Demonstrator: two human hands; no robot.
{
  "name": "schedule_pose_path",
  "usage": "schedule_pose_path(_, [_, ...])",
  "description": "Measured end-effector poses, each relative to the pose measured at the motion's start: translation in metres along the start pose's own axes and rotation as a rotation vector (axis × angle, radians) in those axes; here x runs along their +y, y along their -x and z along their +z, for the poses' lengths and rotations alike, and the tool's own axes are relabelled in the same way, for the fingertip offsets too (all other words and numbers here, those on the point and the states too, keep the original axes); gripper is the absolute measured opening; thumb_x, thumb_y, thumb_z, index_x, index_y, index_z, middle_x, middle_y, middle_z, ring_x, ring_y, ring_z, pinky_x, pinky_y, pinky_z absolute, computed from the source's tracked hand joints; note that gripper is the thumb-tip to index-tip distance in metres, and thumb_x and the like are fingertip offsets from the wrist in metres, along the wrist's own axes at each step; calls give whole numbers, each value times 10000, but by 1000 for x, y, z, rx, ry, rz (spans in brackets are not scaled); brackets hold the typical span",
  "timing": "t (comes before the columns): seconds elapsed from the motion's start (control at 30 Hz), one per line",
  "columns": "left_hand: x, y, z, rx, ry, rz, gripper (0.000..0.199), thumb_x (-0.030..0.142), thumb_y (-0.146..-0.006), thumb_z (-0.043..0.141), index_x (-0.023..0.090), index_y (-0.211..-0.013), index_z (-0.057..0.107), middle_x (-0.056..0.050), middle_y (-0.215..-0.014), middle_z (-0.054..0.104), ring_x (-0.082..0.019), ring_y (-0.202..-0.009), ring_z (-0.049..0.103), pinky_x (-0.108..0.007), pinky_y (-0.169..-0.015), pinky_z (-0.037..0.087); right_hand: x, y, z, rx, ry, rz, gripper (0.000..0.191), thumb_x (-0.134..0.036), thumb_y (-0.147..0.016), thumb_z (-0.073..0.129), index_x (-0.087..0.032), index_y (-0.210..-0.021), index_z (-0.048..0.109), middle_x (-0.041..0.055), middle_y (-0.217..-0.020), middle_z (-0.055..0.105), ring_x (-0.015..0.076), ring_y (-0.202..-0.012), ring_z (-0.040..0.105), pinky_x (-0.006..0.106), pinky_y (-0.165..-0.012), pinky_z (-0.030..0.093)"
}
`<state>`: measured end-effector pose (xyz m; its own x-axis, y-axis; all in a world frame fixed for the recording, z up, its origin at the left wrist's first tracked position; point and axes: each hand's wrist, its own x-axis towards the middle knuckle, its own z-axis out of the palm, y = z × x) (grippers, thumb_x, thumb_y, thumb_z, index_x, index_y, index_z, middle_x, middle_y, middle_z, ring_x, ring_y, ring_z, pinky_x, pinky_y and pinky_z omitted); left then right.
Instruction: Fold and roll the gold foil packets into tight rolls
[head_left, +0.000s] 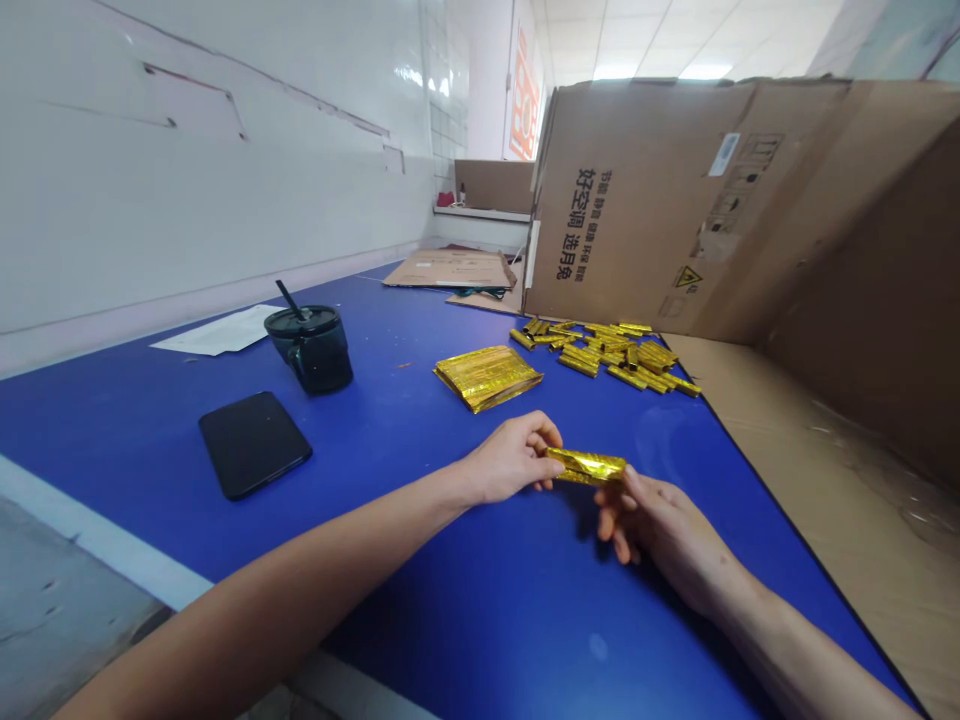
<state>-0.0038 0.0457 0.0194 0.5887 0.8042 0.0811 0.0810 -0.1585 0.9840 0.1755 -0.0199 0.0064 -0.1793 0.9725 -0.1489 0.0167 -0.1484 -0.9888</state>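
Note:
A gold foil piece (589,466), long and narrow, is held just above the blue table (480,590). My left hand (517,458) pinches its left end between thumb and fingers. At its right end, my right hand (660,520) grips it with thumb and forefinger, the other fingers curled loosely below. Beyond my hands lies a flat stack of gold foil sheets (489,377). Many small gold rolls (611,352) are heaped farther back on the right.
A dark lidded mug (311,350) with a straw stands at the left, near a black tablet-like object (255,443) and white paper (217,332). A large cardboard box (645,210) rises at the back right. Flat cardboard (450,268) lies at the far end.

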Motion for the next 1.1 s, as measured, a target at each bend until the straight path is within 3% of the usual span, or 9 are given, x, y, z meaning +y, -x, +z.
schedule_pose_path(0.13, [1, 1, 1, -22, 21, -3, 183, 98, -663, 545, 140, -783, 413, 45, -578, 499, -68, -463, 514, -199, -452, 415, -1, 1, 1, -6, -88, 39, 372, -500, -757, 473, -143, -677, 543, -7, -442, 545, 69, -342, 426, 184, -362, 277])
schedule_pose_path(0.43, [0, 3, 1, -39, 65, 3, 195, 132, -672, 571, 140, -793, 418, 46, -548, 505, -76, -437, 514, -189, -422, 407, 2, -1, -2, 27, -125, 29, 317, -432, -750, 521, -141, -626, 544, -27, -410, 500, 53, -324, 365, 180, -343, 243])
schedule_pose_path(0.6, [4, 4, 4, -123, 192, -128, 214, 343, -799, 461, 145, -850, 395, 13, -544, 543, -84, -383, 509, -177, -369, 381, 5, -2, -2, 50, -73, -9, 324, -453, -741, 522, -147, -636, 540, -31, -406, 494, 59, -326, 354, 187, -344, 233])
schedule_pose_path(0.67, [4, 5, 5, -138, 183, -179, 202, 344, -824, 423, 145, -846, 398, 14, -525, 540, -74, -360, 490, -165, -357, 364, 6, -1, -1, 49, -46, -15, 329, -463, -737, 521, -149, -641, 540, -34, -407, 492, 61, -329, 354, 187, -344, 240])
schedule_pose_path(0.9, [2, 7, 9, -76, 142, -185, 175, 310, -808, 462, 136, -812, 437, 38, -528, 510, -42, -357, 442, -145, -349, 333, 4, -1, 2, 84, -22, -7, 331, -477, -722, 528, -156, -642, 533, -36, -402, 494, 63, -319, 353, 189, -340, 248])
schedule_pose_path(1.1, [0, 4, 7, -10, 247, -104, 298, 213, -757, 535, 141, -1001, 380, -15, -666, 583, -86, -449, 548, -183, -410, 397, 0, -2, -2, 125, -188, 14, 291, -411, -736, 526, -158, -592, 515, -36, -373, 475, 60, -298, 348, 195, -337, 233])
